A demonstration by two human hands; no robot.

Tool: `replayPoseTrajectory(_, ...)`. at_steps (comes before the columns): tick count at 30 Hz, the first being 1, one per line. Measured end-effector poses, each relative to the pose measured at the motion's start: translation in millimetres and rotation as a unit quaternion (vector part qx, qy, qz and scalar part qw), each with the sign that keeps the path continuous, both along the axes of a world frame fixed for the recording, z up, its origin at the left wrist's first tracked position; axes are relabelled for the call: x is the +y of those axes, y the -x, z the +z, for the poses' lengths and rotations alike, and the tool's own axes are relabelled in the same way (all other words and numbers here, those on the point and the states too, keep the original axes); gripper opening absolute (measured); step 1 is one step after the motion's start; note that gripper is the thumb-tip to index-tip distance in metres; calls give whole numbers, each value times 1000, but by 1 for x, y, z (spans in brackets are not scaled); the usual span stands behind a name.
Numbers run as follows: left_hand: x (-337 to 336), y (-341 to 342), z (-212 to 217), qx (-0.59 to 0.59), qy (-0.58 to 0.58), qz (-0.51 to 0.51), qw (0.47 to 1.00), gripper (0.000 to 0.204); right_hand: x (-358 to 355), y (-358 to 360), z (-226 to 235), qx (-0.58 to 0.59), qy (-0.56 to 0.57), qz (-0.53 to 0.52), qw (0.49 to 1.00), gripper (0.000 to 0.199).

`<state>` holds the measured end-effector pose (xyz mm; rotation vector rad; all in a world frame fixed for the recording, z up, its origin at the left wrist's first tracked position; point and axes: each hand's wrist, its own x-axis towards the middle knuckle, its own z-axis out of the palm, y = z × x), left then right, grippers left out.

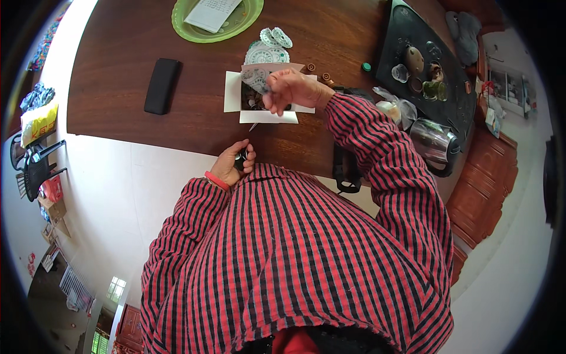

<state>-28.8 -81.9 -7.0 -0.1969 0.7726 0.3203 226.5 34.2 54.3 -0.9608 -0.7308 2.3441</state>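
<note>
My right hand [292, 89] hovers over an open white cardboard box [268, 117], its fingers bent together; whatever they may hold cannot be made out. Inside the box lie small dark brown pieces [252, 100], partly covered by that hand. A round pale patterned piece [254, 79] shows at the box's back, beside my fingers. Near the table's front edge, my left hand [234, 160], with a red band on the wrist, is closed round a dark-handled tool [240, 158]. A thin metal tip [253, 126] points from it toward the box; its kind is partly hidden.
Behind the box lie white-green patterned rounds [266, 54] and a green dish [194, 32] with paper. A black case [163, 86] rests at left. To the right are small brown pieces [325, 77], a green cap [366, 66], a black tray [454, 109] and a glass pot [429, 140].
</note>
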Motion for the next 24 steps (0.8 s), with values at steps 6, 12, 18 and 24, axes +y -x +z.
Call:
replayPoseTrajectory(6, 3, -2, 7, 34, -7, -9, 999, 23, 23, 13, 8, -271, -218, 178, 920, 20)
replayPoseTrajectory(12, -1, 7, -2, -12, -8, 9, 1000, 24, 17, 13, -6, -375, -410, 250, 793, 18)
replayPoseTrajectory(18, 2, 13, -2, -17, -19, -16, 1000, 24, -2, 26, -38, -430, -511, 218, 711, 13)
replayPoseTrajectory(24, 4, 10, 0, 10, -7, -23, 1000, 24, -2, 58, -48, -559, -500, 138, 647, 14)
